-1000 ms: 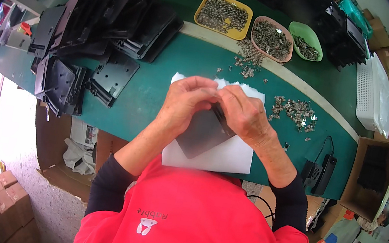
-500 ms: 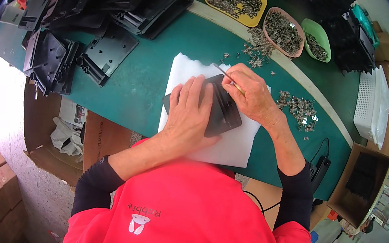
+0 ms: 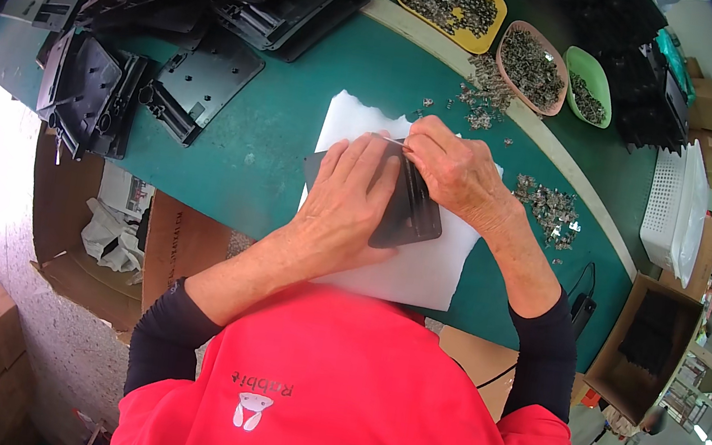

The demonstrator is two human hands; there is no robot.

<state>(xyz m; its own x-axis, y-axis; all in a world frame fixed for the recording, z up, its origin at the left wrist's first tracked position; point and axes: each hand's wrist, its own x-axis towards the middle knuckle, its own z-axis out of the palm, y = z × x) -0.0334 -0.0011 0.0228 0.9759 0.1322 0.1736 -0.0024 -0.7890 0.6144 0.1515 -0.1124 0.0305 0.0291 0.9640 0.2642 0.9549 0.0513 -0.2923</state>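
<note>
A black plastic panel (image 3: 402, 220) with raised ridges along its right part lies tilted on a white foam sheet (image 3: 444, 276). My left hand (image 3: 344, 198) rests flat over the panel's left part, fingers stretched out and pressing on it. At the panel's upper right edge, my right hand (image 3: 463, 176) is closed around a slim screwdriver-like tool. Only a bit of its thin metal shaft (image 3: 395, 140) shows, lying low across the panel's top edge; the fingers hide the handle.
Small metal clips (image 3: 549, 209) lie loose right of the foam. Yellow (image 3: 496, 33), pink (image 3: 559, 101) and green (image 3: 606, 116) trays of small metal parts stand at the back. Black panels (image 3: 212, 79) are piled at the left. Open cardboard boxes (image 3: 85, 275) flank the green table (image 3: 268, 133).
My right hand has turned and come down closer to the panel's top edge, and the tool, clearly seen before, is now mostly hidden. My left hand stays on the panel.
</note>
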